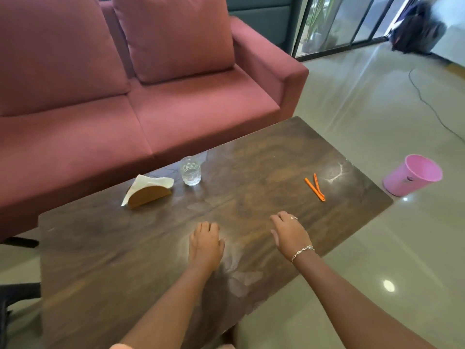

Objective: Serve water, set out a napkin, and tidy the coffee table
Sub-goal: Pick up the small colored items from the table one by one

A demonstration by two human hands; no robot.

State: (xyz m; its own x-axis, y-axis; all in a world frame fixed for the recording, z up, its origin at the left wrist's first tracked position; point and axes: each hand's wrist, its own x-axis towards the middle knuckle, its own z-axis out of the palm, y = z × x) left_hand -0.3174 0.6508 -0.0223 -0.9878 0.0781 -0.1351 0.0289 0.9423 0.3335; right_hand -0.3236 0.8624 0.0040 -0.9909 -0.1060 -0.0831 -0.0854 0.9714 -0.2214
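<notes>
Leftmost, the napkin holder (pixel 149 193) and glass (pixel 190 174) stand close together near the sofa-side edge of the coffee table (pixel 100 248); both the left hand (pixel 205 244) and right hand (pixel 289 234) hover empty, fingers loose. Likely next: the orange sticks (pixel 315 188) go into the pink bin (pixel 412 175) on the floor; pinch both together.

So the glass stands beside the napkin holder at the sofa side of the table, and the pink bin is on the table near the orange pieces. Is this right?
Not quite. The pink bin stands on the floor beyond the table's end, not on it, as the head view shows. The glass does stand beside the napkin holder at the sofa side, and the orange pieces lie on the table.
</notes>
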